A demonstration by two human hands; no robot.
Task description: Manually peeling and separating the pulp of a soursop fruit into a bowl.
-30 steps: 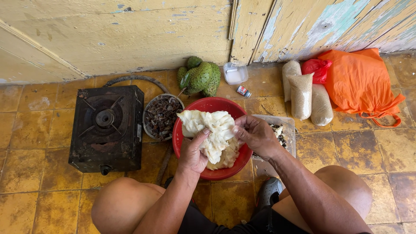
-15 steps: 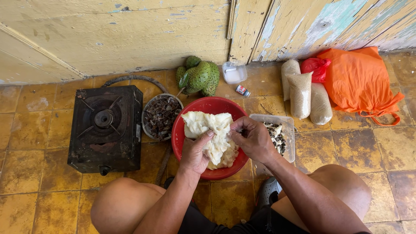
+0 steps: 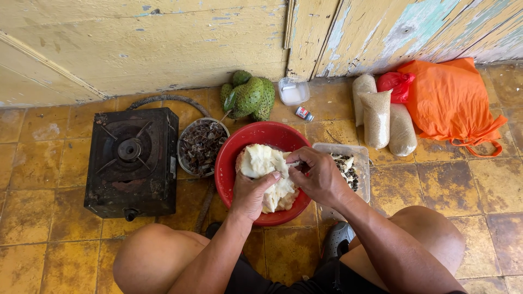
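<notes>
Bowl between stove left, tub right.

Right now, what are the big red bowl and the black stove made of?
The round red bowl looks like plastic: smooth, evenly coloured, slightly shiny rim. The square black single-burner stove looks like painted metal, dull and worn, with rusty-looking patches.

Against the far wall on the right we see three clear bags of pale grain lying side by side. Just right of them sits a red plastic bag, touching a big orange bag. Left of the grain, a small clear lidded tub stands by the wall, and near it lies a tiny red-and-white labelled container.
</notes>
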